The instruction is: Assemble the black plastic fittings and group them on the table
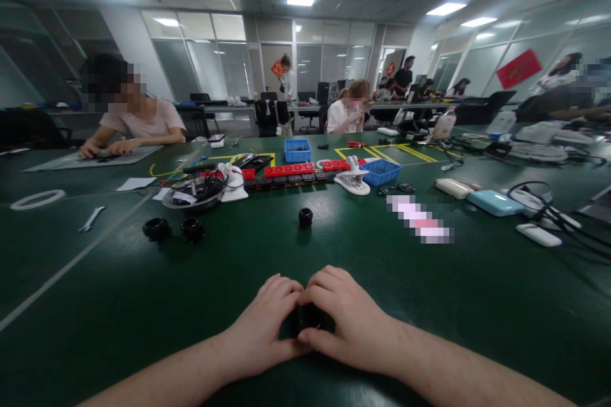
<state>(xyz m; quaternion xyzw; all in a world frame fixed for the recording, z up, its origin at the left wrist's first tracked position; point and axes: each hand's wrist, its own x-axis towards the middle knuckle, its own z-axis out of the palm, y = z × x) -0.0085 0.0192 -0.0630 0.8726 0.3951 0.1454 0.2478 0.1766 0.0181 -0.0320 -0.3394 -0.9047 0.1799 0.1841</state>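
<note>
Close to the near side of the table, my left hand and my right hand curl around a small black part. Fingers and thumbs of both hands meet about it and cover most of it, so its exact kind cannot be made out. Straight beyond the hands stands a black ribbed cylindrical piece. Two more black ring-shaped pieces, a wider one and another beside it, rest farther left on the green table.
Left lie a spanner, a white ring and a metal bowl of cables. Red power strips, a white clamp and blue bins stand beyond. A light-blue case and cables lie right. People sit across.
</note>
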